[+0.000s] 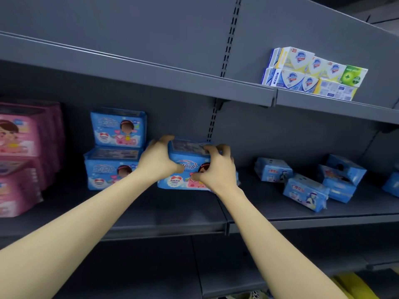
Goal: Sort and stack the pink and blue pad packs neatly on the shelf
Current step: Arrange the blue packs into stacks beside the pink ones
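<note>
While both hands clasp it, blue pad pack [185, 169] on shelf [168, 212], left hand [158, 159] curled round its left end, right hand [216, 169] gripping its right, blue stack [115, 147] just left, pink packs [23, 154] far left

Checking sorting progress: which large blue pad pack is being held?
The blue pack right of the two-high blue stack: left hand and right hand hold it; the stacked two are unheld.

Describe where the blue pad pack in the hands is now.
Head view, centre: the blue pad pack is at the middle shelf, between left hand and right hand, just right of two stacked blue packs, left of loose small packs.
</note>
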`<state>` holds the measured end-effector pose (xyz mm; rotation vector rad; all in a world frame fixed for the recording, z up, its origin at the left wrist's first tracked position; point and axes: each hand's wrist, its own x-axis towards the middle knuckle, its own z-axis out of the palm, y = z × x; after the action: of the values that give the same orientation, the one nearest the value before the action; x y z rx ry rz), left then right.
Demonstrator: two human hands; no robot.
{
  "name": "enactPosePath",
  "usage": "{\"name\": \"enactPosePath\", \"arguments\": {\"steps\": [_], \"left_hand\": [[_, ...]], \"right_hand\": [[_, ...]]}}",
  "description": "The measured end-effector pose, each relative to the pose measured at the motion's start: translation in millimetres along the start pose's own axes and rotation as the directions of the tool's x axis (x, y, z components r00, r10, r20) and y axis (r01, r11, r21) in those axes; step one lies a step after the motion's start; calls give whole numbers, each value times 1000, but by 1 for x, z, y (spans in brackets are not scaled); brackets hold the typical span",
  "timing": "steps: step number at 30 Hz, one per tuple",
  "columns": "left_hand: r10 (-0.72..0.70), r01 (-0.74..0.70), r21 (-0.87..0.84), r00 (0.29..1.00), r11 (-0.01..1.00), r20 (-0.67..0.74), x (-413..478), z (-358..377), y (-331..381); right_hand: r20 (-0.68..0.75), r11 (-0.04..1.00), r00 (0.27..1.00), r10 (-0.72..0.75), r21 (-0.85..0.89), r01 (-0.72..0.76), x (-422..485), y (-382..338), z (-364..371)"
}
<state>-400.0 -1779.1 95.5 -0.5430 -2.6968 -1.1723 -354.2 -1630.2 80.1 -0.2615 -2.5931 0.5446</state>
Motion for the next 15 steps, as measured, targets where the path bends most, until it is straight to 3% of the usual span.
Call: {"name": "enactPosePath", "arguments": {"steps": [6,15], "left_hand": [[41,-40,123,999,992,-10,-13,-13,-20],[37,-39,78,999,996,18,-15,-14,-47]], "right_hand": [[-2,1000,1000,18,-14,-18,-14,-26,18],[15,999,1000,21,-35,-21,-21,-39,40]]}}
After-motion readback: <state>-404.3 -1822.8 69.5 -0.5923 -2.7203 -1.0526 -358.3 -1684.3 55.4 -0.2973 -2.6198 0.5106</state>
